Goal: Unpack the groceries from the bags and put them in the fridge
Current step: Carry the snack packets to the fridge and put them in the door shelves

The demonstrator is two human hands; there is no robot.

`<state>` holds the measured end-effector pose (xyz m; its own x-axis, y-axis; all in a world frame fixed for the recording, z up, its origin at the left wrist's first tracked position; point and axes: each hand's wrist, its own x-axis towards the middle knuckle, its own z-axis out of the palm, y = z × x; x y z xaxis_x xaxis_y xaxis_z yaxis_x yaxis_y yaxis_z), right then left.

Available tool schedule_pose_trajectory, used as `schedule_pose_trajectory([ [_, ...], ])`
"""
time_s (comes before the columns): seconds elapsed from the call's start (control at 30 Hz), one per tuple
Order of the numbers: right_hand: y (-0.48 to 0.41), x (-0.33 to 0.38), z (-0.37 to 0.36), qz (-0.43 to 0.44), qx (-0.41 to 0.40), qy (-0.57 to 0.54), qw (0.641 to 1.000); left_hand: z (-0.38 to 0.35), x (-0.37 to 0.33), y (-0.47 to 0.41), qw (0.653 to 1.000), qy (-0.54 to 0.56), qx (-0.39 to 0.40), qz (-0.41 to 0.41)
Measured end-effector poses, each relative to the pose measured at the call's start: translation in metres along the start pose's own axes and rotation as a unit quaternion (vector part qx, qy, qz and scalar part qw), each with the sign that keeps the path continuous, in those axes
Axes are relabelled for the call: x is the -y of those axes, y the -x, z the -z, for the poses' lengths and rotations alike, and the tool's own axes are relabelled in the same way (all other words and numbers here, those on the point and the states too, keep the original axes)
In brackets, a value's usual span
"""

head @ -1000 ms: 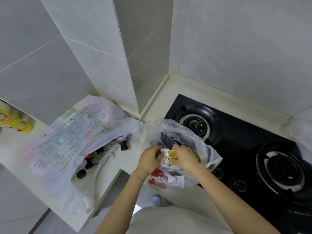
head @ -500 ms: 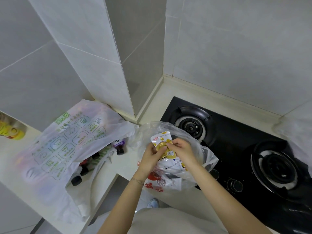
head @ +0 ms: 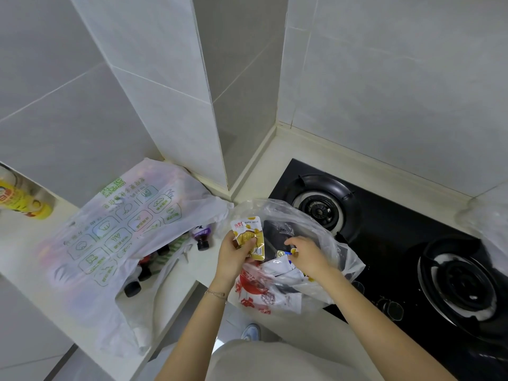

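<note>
Left hand (head: 236, 254) grip: closed round a flat, glossy white-gold packet (head: 248, 237), held over the clear crinkled bag (head: 324, 229) on the tabletop (head: 255, 182). Right hand (head: 310, 257) is inside that bag among small sachets (head: 283, 254); grip unclear. White printed bag (head: 115, 229) contains dark-capped bottles (head: 202, 237).

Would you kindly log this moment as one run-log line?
phase: unpacking | left hand: holds yellow packet | right hand: inside clear bag, grip unclear | fridge: unseen

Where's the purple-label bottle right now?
Head view, left of centre: purple-label bottle on the counter beside the printed white bag, just left of the left hand.
</note>
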<state>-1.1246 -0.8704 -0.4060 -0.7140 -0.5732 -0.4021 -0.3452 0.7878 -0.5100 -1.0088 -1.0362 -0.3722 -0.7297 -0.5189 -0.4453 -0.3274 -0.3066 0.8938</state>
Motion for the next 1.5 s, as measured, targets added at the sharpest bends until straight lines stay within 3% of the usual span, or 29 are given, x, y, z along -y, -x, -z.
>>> schedule_pose_trajectory([
  [0.23, -0.004, 0.002, -0.013, 0.016, 0.088, 0.137, 0.986, 0.009, 0.006, -0.005, 0.999, -0.034, -0.009, 0.003],
  [0.47, -0.003, 0.004, -0.025, 0.024, 0.057, 0.19, 0.98, 0.012, 0.009, -0.003, 0.999, -0.048, -0.011, 0.005],
  [0.63, -0.003, 0.004, -0.021, 0.028, 0.035, 0.111, 0.993, 0.014, 0.007, -0.003, 0.999, -0.04, -0.014, 0.001],
  [0.77, 0.001, 0.004, -0.01, -0.008, 0.009, -0.023, 1.0, 0.015, 0.005, -0.004, 0.999, -0.038, -0.017, 0.0],
  [1.0, 0.003, 0.011, 0.0, -0.067, -0.054, -0.217, 0.972, 0.013, 0.001, -0.006, 0.999, -0.032, -0.005, -0.003],
  [1.27, 0.01, 0.005, -0.01, -0.139, -0.068, -0.177, 0.972, 0.014, -0.003, -0.007, 0.999, -0.04, 0.016, -0.01],
  [1.5, 0.025, -0.001, -0.009, -0.141, -0.071, -0.136, 0.978, 0.011, -0.005, -0.007, 0.997, -0.058, 0.05, -0.014],
])
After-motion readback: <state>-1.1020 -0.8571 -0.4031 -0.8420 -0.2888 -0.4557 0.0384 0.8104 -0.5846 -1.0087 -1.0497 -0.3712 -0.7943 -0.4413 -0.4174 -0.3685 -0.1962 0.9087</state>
